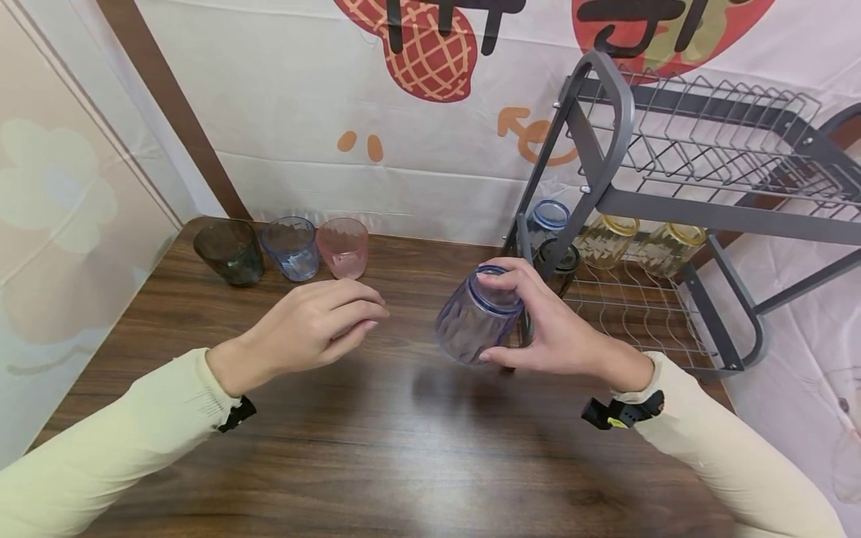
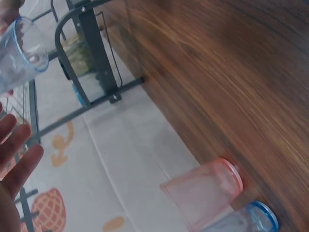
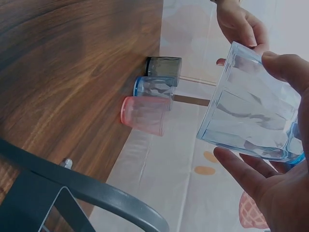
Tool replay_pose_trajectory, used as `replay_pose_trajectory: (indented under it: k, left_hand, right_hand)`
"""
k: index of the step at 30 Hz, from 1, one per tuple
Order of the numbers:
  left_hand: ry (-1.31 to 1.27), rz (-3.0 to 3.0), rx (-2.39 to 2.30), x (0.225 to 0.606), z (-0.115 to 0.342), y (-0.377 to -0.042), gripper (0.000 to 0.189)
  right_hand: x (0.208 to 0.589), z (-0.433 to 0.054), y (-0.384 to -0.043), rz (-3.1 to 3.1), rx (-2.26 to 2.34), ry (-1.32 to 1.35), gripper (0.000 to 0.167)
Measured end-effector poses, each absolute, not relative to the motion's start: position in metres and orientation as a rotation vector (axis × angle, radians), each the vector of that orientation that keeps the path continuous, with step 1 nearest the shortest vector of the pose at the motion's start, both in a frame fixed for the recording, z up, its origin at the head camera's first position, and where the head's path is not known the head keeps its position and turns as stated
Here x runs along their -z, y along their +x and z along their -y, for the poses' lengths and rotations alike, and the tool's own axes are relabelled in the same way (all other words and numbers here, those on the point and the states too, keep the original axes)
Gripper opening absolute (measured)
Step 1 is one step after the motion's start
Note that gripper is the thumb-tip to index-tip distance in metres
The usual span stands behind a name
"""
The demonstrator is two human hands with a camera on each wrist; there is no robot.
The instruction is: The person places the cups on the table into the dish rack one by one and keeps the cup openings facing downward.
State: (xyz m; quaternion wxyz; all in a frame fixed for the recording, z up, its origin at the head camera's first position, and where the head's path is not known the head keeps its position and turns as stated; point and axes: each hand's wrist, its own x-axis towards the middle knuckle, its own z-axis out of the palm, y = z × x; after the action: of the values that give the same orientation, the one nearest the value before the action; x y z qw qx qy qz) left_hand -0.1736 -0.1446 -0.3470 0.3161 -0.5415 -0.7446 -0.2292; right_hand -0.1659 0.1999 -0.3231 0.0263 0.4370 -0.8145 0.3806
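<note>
A clear blue-tinted cup (image 1: 471, 321) hangs above the table in my right hand (image 1: 554, 329). Thumb and fingers grip it around the base end and side. Its thick base ring faces up and its wide mouth points down toward the table, tilted. To the left my left hand (image 1: 306, 325) hovers with loosely bent fingers, holding nothing. Beyond it, a dark grey cup (image 1: 234, 254), a blue cup (image 1: 292, 246) and a pink cup (image 1: 344, 249) stand upright in a row at the table's back edge.
A grey two-tier wire rack (image 1: 608, 198) stands at the right. On its lower tier sit a blue cup (image 1: 548, 218), a dark cup (image 1: 561, 258) and two yellow-based cups (image 1: 608, 240), bases up. A printed cloth (image 1: 282, 97) hangs behind the wooden table (image 1: 377, 463).
</note>
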Motion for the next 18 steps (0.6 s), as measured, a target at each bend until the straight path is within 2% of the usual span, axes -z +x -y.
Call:
replay_pose_trajectory:
  k: [12, 16, 18]
  left_hand:
    - [-1.175, 2.128, 0.578, 0.354, 0.184, -0.193, 0.035]
    - [-1.076, 2.2, 0.616, 0.355, 0.198, -0.201, 0.032]
    - [-1.025, 2.207, 0.638, 0.355, 0.205, -0.205, 0.024]
  right_hand:
    - [0.318, -0.209, -0.164, 2.482, -1.177, 1.345, 0.088]
    - [0.317, -0.212, -0.164, 2.426, -1.184, 1.382, 0.09]
    - [0.316, -0.215, -0.163, 2.405, -1.185, 1.402, 0.089]
